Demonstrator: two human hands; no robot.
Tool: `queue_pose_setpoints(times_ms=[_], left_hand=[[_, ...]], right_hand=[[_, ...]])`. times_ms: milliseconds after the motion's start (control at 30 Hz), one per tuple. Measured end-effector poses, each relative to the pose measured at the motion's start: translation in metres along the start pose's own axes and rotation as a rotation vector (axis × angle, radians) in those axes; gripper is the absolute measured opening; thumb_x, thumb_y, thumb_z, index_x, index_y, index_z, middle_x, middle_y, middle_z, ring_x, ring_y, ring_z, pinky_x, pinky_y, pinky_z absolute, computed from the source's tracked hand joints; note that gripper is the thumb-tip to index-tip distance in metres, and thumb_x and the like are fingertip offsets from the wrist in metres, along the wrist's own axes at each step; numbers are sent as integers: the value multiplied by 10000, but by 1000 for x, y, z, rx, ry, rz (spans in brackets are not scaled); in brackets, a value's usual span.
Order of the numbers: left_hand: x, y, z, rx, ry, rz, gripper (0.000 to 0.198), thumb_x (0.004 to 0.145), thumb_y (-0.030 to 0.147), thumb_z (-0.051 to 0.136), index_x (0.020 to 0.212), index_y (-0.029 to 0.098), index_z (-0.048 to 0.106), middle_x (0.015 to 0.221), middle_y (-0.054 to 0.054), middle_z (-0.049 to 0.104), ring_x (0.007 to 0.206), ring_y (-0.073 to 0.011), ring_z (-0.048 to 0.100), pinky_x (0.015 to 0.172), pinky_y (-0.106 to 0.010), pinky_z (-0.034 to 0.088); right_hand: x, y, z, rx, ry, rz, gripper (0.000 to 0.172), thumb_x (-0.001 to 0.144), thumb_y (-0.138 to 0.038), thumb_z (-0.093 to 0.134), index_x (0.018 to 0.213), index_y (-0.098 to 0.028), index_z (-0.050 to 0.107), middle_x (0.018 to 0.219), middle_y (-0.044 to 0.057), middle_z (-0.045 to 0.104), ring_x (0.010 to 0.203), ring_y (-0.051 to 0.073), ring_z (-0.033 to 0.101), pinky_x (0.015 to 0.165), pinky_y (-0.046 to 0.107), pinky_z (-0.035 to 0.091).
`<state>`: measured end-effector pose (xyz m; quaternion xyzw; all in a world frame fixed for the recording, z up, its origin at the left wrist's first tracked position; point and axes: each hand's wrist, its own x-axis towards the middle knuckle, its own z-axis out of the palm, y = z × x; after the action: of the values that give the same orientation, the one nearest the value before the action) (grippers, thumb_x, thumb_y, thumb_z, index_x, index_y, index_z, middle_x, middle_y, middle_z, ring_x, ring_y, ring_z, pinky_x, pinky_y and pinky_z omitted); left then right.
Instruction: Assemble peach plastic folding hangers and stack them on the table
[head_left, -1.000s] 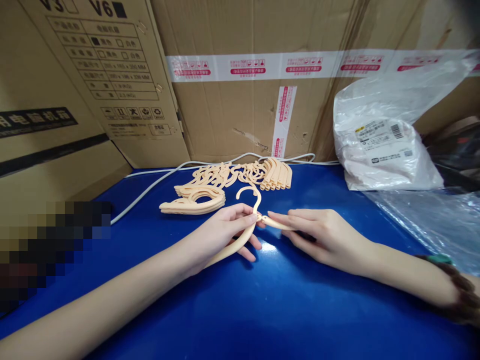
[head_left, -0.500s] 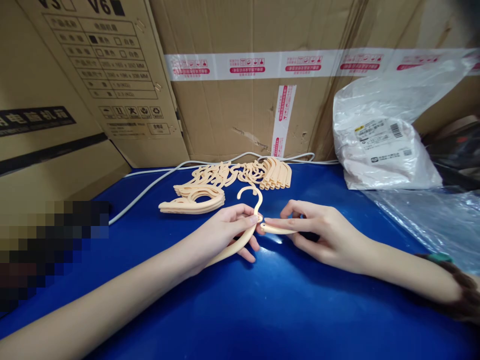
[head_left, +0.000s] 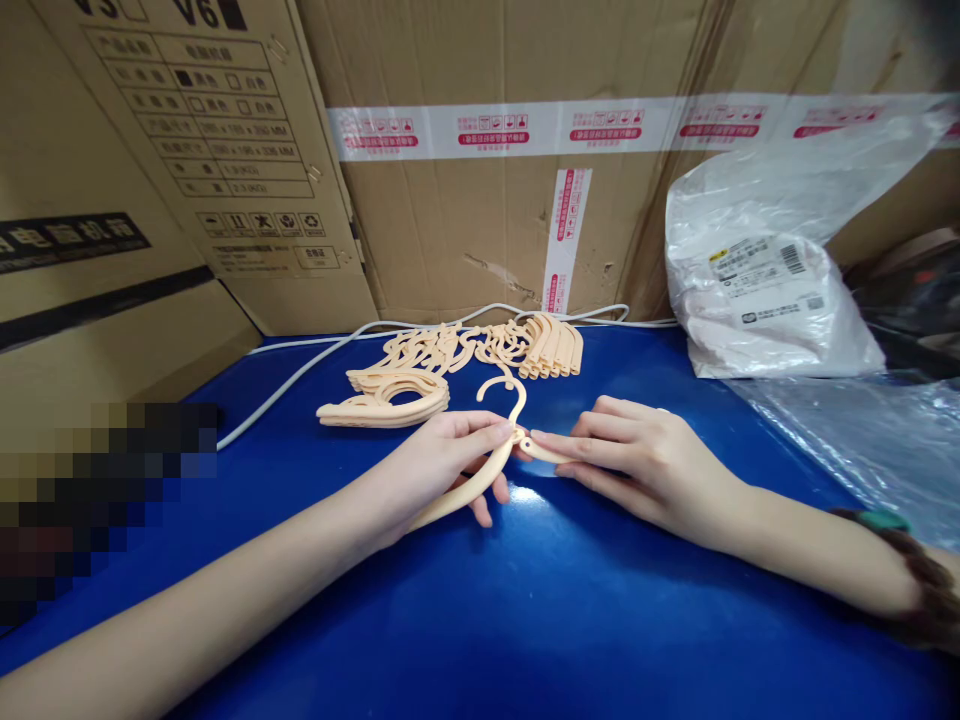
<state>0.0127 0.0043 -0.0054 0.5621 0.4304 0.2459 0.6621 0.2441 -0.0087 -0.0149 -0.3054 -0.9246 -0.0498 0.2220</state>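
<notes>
My left hand [head_left: 465,450] is closed on a cream plastic hanger piece [head_left: 469,492], a curved arm with a hook [head_left: 517,397] rising from its top. Thumb and fingers pinch it near the base of the hook. Between the fingers of my right hand [head_left: 637,455] is a separate-looking hanger arm [head_left: 541,452], with a small hole at its left end. That end lies right beside the hook's base; whether the two are joined I cannot tell. Much of the right arm piece is hidden under my fingers.
Behind my hands lie a stack of folded hanger pieces [head_left: 382,412], loose hooks [head_left: 431,348] and a row of hanger arms [head_left: 555,347] on the blue table [head_left: 480,620]. A white cable [head_left: 300,388] runs behind them. Cardboard boxes [head_left: 450,220] and a plastic bag [head_left: 772,300] stand at the back.
My right hand has shifted its fingers along the hanger arm, now lying flatter over it. The arm's holed end has come slightly closer to the hook's base. My left hand has barely moved.
</notes>
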Motion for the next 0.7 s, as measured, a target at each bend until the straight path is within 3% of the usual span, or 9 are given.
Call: queue_pose_setpoints(times_ms=[133,300,700], left_hand=[[-1,3,3,-57,5,-20,278,899,366,545,894,124,681,607,-56,681,513,-121,633,491,-179,517],[-3,9,5,-61,-2,-46,262,880,297,548,938,97,707,568,-57,670,478,-112,604,474,-171,506],[-3,8,2,-114,-27,-40,249,836,313,634,970,123,726,639,-65,696,544,-122,628,497,-180,527]], right_hand=[[-1,0,1,-36,12,-4,357,986,-294,419,1310,-260,564,807,36,632,736,162,495,638,277,409],[-2,-1,1,-53,7,-5,348,984,-281,429,1303,-248,565,810,29,626,730,160,486,643,280,392],[-2,-3,2,-17,8,-1,306,982,-269,436,1208,-183,624,783,24,616,709,152,507,636,282,369]])
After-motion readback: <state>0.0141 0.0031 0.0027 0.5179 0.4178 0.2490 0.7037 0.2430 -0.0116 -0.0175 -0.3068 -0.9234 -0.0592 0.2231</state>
